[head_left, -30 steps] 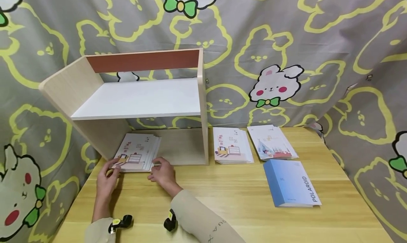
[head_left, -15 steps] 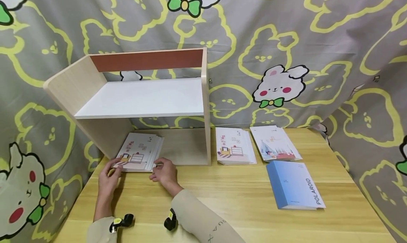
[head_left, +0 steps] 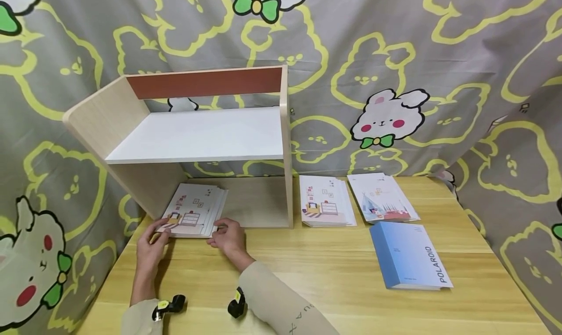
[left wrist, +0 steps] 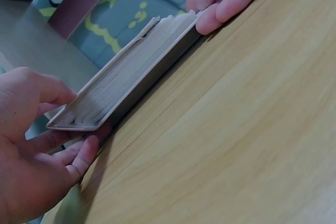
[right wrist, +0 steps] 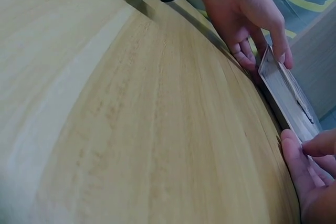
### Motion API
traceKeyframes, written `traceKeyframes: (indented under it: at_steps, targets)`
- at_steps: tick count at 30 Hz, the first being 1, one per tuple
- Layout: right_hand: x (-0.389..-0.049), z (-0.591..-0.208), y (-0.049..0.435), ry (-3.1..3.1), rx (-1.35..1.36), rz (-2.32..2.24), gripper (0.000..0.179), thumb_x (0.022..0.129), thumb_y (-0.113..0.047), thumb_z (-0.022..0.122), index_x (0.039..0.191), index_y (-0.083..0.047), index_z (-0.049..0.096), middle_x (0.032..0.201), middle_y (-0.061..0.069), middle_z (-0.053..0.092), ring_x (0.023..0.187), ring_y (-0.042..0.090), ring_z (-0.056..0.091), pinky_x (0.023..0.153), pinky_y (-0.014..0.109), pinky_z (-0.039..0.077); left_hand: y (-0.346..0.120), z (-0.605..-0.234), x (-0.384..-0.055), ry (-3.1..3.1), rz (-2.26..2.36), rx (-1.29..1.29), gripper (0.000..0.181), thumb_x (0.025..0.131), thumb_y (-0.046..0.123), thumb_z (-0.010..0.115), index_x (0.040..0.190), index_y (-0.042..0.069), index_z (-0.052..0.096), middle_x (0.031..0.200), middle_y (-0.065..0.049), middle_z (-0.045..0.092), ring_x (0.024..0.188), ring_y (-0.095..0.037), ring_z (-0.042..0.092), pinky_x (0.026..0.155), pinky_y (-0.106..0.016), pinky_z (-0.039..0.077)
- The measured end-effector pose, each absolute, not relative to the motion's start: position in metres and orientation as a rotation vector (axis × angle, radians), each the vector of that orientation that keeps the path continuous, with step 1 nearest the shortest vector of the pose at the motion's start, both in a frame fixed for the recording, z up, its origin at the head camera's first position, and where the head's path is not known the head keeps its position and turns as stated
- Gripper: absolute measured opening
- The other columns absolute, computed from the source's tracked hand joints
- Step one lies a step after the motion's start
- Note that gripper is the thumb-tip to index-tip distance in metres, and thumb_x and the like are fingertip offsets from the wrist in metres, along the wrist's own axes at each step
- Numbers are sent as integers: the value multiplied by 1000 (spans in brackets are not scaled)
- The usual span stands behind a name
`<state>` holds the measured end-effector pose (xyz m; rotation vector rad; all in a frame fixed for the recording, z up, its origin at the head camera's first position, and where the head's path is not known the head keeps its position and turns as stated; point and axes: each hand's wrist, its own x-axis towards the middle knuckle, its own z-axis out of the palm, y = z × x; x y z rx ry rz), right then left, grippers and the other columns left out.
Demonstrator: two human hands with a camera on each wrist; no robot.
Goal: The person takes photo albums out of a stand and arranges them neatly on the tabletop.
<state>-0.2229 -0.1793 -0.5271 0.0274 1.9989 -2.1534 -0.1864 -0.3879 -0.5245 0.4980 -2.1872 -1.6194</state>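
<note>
A thick book (head_left: 193, 210) with a white cover, printed with a drawn room, lies flat in the lower left of the shelf unit (head_left: 287, 154). Its near edge sticks out slightly at the front. My left hand (head_left: 150, 247) grips the near left corner, and in the left wrist view some fingers of that hand (left wrist: 31, 150) are under the book and one is on top. At the near right corner, my right hand (head_left: 229, 240) pinches the edge between thumb and fingers. The page edges (left wrist: 131, 66) face me in the left wrist view.
Right of the shelf unit lie a similar book (head_left: 327, 203) and a white book with a tent picture (head_left: 382, 198). A blue book marked POLAROID (head_left: 412, 257) lies nearer. Above my hands is the white upper shelf (head_left: 202, 135); a patterned curtain (head_left: 465, 57) hangs behind.
The head view has shifted slightly, so everything sits a little further right in it. Both hands keep their hold on the book, which shows no clear movement within the shelf unit.
</note>
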Motion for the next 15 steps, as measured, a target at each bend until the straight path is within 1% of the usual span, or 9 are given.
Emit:
traceKeyframes:
  at_steps: [4, 6, 11, 15]
  targets:
    - [-222, -525, -179, 2005, 30, -2141, 28, 87, 15, 67, 107, -2, 73, 73, 8, 70, 62, 22, 74, 59, 28, 61, -390, -526, -187, -2196, -1619, 509, 38, 103, 5, 57, 140, -3, 57, 154, -12, 43, 103, -2, 52, 75, -6, 49]
    - [-222, -525, -179, 2000, 34, -2142, 28, 86, 15, 67, 108, -2, 73, 73, 9, 70, 62, 23, 74, 59, 28, 61, -391, -526, -186, -2191, -1625, 523, 38, 103, 6, 58, 140, -3, 57, 153, -11, 44, 103, -2, 52, 75, -6, 49]
    - [-221, -524, -179, 2017, 28, -2134, 28, 87, 15, 68, 107, -3, 74, 70, 8, 70, 62, 23, 73, 59, 29, 61, -390, -523, -184, -2123, -1709, 549, 39, 101, 4, 62, 139, -3, 59, 145, -5, 49, 94, 0, 57, 76, -8, 52]
    - [-221, -524, -178, 2017, 20, -2146, 28, 86, 15, 68, 105, -5, 75, 69, 8, 70, 61, 22, 73, 59, 31, 62, -389, -521, -180, -2123, -1722, 519, 40, 101, 5, 62, 140, -4, 58, 145, -6, 47, 92, 2, 59, 77, -9, 53]
